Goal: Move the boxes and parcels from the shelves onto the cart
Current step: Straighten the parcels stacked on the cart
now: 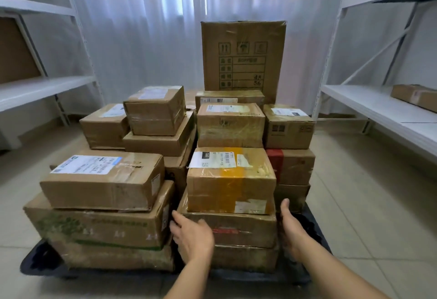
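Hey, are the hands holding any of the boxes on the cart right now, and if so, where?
Nothing is gripped. The left hand lies open against the flat box under the orange-taped box; the right hand is open beside its right end.

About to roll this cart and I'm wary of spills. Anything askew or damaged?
Yes. The top-left box sits twisted on its stack, and the labelled box overhangs the box below with torn tape. Nothing has spilled.

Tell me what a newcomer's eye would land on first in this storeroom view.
First, the heap of taped cardboard boxes stacked on the dark cart in the middle, topped at the back by the tall box with printed symbols. Next, the left hand and right hand, both open, flanking the flat box under the yellow-taped parcel. One box lies on the right shelf.
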